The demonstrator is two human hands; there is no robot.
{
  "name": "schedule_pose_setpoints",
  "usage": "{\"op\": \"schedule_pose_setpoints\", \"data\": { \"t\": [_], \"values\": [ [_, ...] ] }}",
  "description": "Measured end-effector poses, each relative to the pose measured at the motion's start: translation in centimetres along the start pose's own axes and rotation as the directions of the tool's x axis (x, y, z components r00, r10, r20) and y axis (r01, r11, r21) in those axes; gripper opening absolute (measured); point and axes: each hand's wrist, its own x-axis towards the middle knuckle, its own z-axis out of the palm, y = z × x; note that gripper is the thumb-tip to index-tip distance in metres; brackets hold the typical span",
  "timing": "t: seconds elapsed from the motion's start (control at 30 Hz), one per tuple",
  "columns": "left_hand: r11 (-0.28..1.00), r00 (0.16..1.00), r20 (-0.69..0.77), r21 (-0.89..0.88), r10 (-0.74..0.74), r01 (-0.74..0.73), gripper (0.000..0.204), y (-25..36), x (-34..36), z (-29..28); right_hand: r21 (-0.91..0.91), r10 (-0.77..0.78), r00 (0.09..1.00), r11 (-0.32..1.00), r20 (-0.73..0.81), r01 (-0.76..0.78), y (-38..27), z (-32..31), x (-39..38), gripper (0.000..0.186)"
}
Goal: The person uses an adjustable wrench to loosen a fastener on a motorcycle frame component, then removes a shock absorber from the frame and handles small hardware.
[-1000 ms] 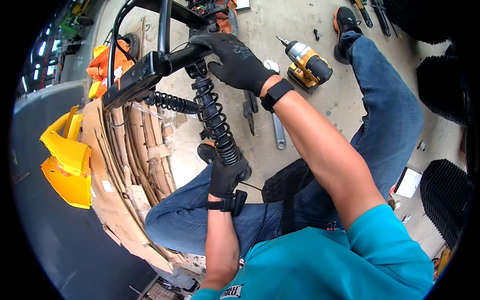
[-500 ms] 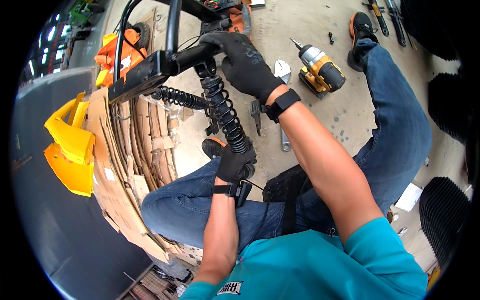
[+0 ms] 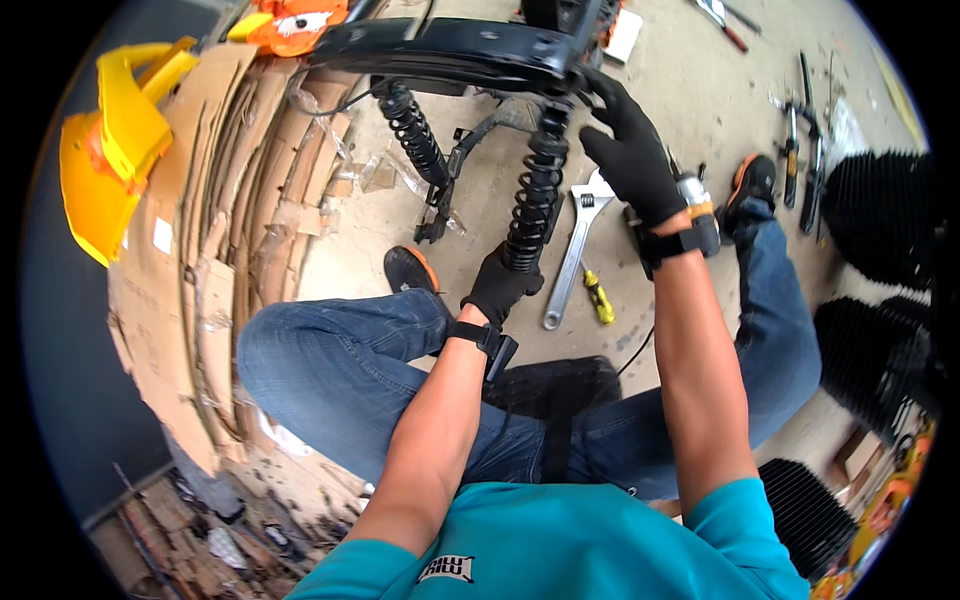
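I sit on a concrete floor with both hands in black gloves. My left hand (image 3: pixel 500 285) grips the lower end of a black coil-spring shock absorber (image 3: pixel 535 195), which stands nearly upright. My right hand (image 3: pixel 628 150) is at the shock's upper end, fingers curled against it where it meets a black metal frame (image 3: pixel 450 50); how firmly it grips I cannot tell. A second black coil-spring shock (image 3: pixel 410 125) hangs from the same frame further left.
An adjustable wrench (image 3: pixel 570 255) and a small yellow-handled tool (image 3: pixel 598 297) lie on the floor by my right forearm. Flattened cardboard (image 3: pixel 210 230) and yellow plastic panels (image 3: pixel 110 150) lie at the left. More hand tools (image 3: pixel 795 150) and black ribbed parts (image 3: pixel 880 215) are at the right.
The view has shifted, so the frame and shocks now sit higher and more central. Both hands stay at the same ends of the shock. The cordless drill is now mostly hidden behind my right wrist.
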Motion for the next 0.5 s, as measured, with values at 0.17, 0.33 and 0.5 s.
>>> {"op": "schedule_pose_setpoints", "data": {
  "t": [0.17, 0.33, 0.5],
  "values": [
    [0.988, 0.99, -0.103, 0.135, 0.095, -0.08, 0.034, -1.2, 1.0, 0.7, -0.021, 0.29, 0.924, 0.956, 0.251, -0.294, -2.7, -2.3, 0.1, 0.072],
    [0.978, 0.986, -0.134, 0.196, 0.102, -0.075, 0.043, 0.0, 0.2, 1.0, -0.12, 0.336, 0.897, 0.942, 0.286, -0.314, -5.3, -1.6, 0.7, 0.076],
    [0.985, 0.983, -0.175, 0.173, 0.05, -0.02, 0.047, 1.6, -0.7, 0.9, -0.301, 0.372, 0.881, 0.91, 0.292, -0.285, -6.3, -0.8, 2.3, 0.055]
  ]
}}
